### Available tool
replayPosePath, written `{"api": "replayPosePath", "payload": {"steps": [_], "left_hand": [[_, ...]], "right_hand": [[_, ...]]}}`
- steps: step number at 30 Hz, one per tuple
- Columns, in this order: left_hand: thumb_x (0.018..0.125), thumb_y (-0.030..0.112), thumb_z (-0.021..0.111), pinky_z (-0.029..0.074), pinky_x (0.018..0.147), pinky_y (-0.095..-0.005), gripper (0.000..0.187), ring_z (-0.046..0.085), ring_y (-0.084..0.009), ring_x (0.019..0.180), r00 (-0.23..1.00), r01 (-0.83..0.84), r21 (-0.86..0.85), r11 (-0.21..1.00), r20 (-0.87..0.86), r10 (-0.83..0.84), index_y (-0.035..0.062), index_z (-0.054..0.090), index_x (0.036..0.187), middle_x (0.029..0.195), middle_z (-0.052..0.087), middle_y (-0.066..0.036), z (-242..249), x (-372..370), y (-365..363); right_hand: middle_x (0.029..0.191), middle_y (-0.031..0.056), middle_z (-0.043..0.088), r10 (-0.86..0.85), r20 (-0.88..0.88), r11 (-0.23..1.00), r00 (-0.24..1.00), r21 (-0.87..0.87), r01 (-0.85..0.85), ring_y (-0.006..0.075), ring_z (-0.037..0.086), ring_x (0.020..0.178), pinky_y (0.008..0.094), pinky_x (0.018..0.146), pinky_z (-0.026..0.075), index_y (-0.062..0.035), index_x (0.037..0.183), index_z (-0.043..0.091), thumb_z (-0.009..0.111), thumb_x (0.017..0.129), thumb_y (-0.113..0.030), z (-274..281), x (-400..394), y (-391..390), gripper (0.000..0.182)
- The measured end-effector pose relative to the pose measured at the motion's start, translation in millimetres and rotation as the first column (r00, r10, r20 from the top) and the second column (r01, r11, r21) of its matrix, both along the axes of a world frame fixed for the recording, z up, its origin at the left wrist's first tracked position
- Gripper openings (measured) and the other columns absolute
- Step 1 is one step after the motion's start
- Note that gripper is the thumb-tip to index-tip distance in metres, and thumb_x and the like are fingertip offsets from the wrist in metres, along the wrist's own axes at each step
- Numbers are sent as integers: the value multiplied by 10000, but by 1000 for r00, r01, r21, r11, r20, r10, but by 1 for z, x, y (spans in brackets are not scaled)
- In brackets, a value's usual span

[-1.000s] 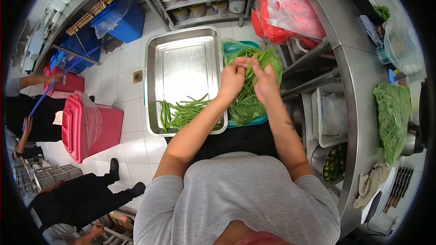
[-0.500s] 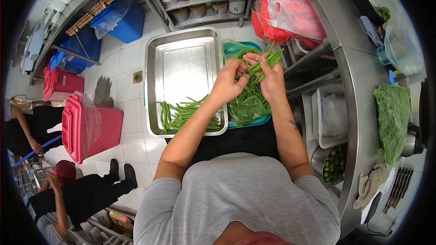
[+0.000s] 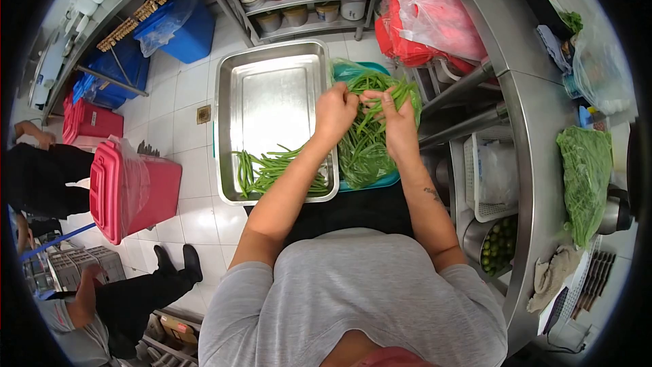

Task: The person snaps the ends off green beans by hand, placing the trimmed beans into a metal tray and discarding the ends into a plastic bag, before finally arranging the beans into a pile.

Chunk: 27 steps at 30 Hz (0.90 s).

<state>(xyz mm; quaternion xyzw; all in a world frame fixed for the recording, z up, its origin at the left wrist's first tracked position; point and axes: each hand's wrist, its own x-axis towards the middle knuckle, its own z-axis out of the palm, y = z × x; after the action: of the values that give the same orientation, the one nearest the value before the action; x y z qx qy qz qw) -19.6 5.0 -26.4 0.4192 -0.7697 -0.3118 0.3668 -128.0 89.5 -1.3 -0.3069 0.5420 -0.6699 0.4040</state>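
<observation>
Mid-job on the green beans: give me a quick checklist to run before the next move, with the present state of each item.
1. Both hands on beans: left hand and right hand pinch beans over the bag of beans. Ok.
2. Steel tray beside the bag, within reach: ok.
3. Room in the tray: the pile of beans in the tray fills only its near end. Ok.
4. Bag seated in the teal tub: ok.
5. Bean ends already snapped: cannot tell.
6. Floor beside the tray: a person's feet stand apart from it. Ok.
</observation>
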Motion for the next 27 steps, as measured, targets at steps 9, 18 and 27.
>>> {"api": "replayPosePath", "payload": {"steps": [9, 18, 27], "left_hand": [[847, 87, 617, 437, 609, -317, 105, 529, -228, 656, 932, 341, -152, 928, -77, -355, 7, 549, 851, 808, 556, -137, 15, 6, 14], [825, 96, 647, 451, 607, -342, 121, 554, -254, 668, 974, 224, 200, 954, -58, -217, -3, 580, 843, 814, 554, -156, 3, 11, 8], [762, 18, 640, 446, 654, -413, 102, 543, -330, 754, 965, 261, -274, 926, 35, -261, -21, 569, 823, 792, 534, -150, 6, 5, 19]], "right_hand": [[1021, 121, 652, 4, -19, 1000, 1000, 16, -3, 157, 614, 865, 271, 710, 447, -54, 1076, 407, 402, 1002, -159, -1, -14, -3, 128], [1015, 125, 648, -86, 120, 995, 989, -47, 92, 165, 621, 829, 284, 686, 474, -44, 1072, 421, 396, 1003, -155, -4, -8, -7, 133], [1023, 152, 647, -80, 71, 997, 994, -12, 81, 198, 641, 861, 298, 691, 497, -29, 1054, 439, 412, 1001, -158, -1, -8, -5, 142]]}}
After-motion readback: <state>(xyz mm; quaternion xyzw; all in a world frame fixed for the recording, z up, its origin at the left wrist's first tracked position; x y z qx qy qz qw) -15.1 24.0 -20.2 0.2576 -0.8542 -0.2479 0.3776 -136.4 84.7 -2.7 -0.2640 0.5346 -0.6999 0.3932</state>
